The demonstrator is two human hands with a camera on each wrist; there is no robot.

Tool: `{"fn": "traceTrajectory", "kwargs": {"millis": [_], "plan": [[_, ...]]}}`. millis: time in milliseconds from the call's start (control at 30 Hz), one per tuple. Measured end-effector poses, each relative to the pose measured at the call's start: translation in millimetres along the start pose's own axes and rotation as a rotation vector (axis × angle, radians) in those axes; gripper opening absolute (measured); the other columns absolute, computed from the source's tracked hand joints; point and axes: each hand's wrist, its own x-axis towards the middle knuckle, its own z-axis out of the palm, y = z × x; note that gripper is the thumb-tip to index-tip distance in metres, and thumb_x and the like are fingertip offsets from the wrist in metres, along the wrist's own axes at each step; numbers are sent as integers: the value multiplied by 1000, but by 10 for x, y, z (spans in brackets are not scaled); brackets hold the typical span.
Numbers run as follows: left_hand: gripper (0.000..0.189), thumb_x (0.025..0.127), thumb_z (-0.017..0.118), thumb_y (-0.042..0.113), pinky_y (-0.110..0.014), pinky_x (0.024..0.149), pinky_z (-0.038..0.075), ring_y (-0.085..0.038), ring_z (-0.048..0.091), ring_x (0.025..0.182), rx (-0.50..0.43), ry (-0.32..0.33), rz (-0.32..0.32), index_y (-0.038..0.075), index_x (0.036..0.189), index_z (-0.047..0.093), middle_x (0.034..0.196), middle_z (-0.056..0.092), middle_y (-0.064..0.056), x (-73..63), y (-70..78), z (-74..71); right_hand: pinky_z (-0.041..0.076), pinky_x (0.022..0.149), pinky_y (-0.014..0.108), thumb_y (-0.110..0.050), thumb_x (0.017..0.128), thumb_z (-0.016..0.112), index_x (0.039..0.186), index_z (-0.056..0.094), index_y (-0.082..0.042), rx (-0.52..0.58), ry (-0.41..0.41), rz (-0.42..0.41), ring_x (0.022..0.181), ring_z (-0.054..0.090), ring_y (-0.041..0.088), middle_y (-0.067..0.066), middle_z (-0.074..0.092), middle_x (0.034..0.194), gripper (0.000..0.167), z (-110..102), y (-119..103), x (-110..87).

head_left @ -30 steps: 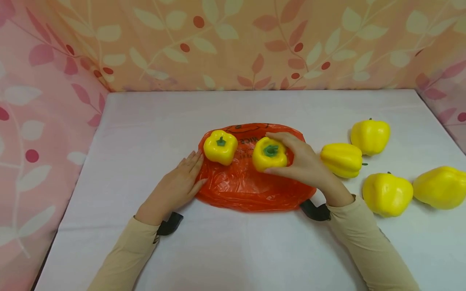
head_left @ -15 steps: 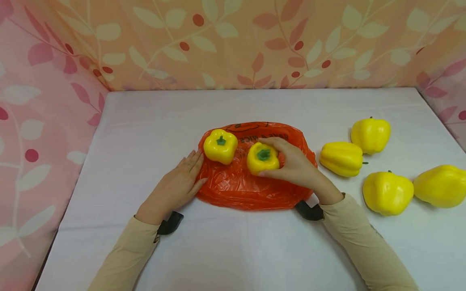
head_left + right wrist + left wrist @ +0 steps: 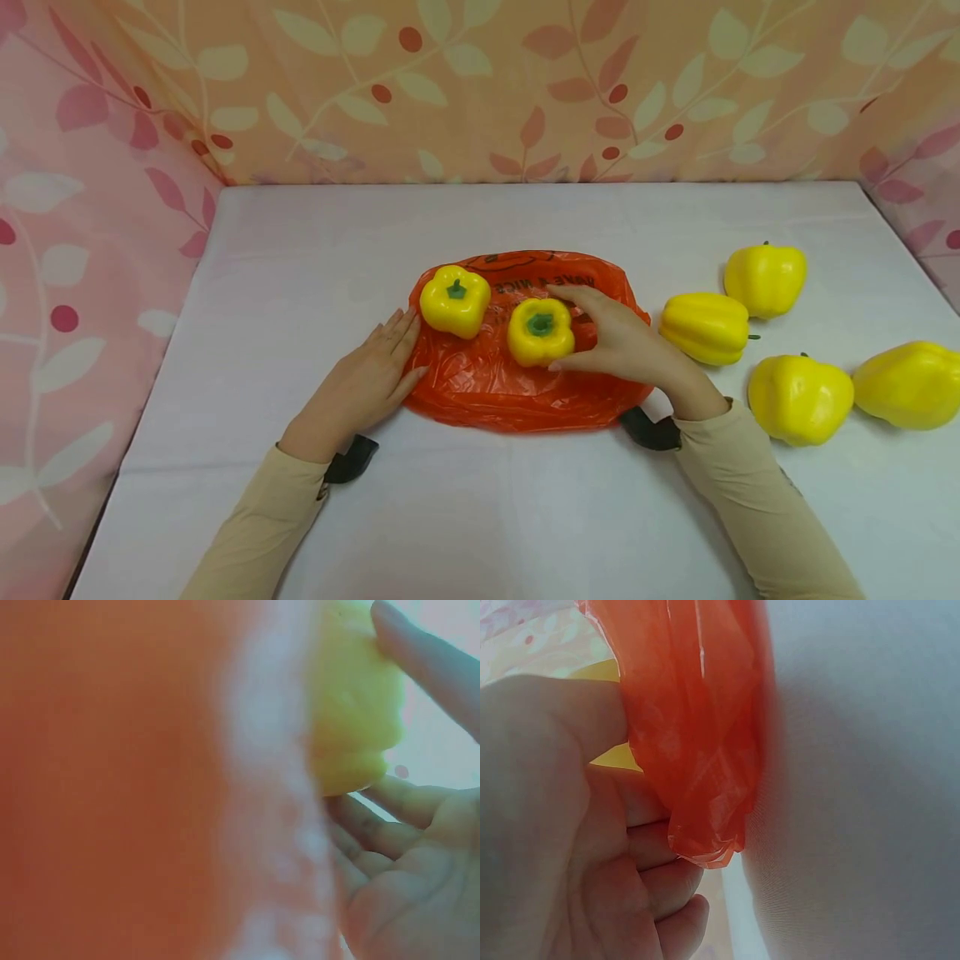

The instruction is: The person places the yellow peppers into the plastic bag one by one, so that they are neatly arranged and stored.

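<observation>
A red plastic bag (image 3: 480, 375) with dark print lies flat in the middle of the white table. Two yellow bell peppers with green stems stand on it, a left pepper (image 3: 453, 304) and a right pepper (image 3: 542, 333). My left hand (image 3: 367, 383) rests at the bag's left edge, fingers extended. In the left wrist view its thumb and fingers touch the crumpled plastic (image 3: 697, 750). Around the right pepper's side, my right hand (image 3: 622, 346) is spread, thumb tip by its lower edge and the fingers apart from it. A blurred red sheet covers much of the right wrist view, beside a pepper (image 3: 356, 705).
On the table's right side lie several more yellow peppers: one on its side (image 3: 705, 327), one behind it (image 3: 765, 281), one nearer the front (image 3: 800, 400) and one at the far right (image 3: 911, 385). Patterned cloth walls (image 3: 480, 100) enclose the table's back and sides.
My right hand has set the right pepper down on the bag, slightly to the left and nearer, then loosened its fingers and drawn back to the right. My left hand has stayed in place.
</observation>
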Motion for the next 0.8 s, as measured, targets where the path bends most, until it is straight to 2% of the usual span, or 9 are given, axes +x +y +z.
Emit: {"fn": "traceTrajectory", "kwargs": {"millis": [167, 400, 533, 800], "plan": [[67, 96, 53, 33, -47, 111, 23, -34, 23, 139, 1, -3, 4, -9, 142, 31, 148, 30, -22, 4, 11, -12, 44, 95, 47, -33, 72, 83, 137, 46, -7, -29, 22, -2, 115, 50, 27, 10, 47, 137, 80, -23, -37, 10], [67, 95, 54, 32, -48, 111, 23, -35, 23, 139, 0, -5, 6, -10, 142, 31, 148, 30, -23, -3, 10, -10, 41, 100, 47, -31, 73, 82, 137, 45, -7, 11, 18, 13, 122, 46, 26, 9, 46, 139, 78, 24, -66, 115], [66, 96, 54, 32, -48, 111, 24, -35, 22, 139, -7, -2, 10, -10, 142, 31, 148, 30, -23, -2, 10, -12, 41, 100, 46, -28, 72, 83, 139, 43, -5, 36, 44, 26, 122, 47, 28, 10, 45, 140, 81, 67, -66, 163], [65, 96, 53, 31, -47, 111, 22, -35, 22, 139, -5, -1, 13, -10, 142, 30, 148, 29, -23, -9, 3, -26, 42, 101, 42, -21, 72, 83, 141, 40, -4, 91, 118, -31, 120, 49, 29, 12, 44, 140, 83, 174, -67, 244]]}}
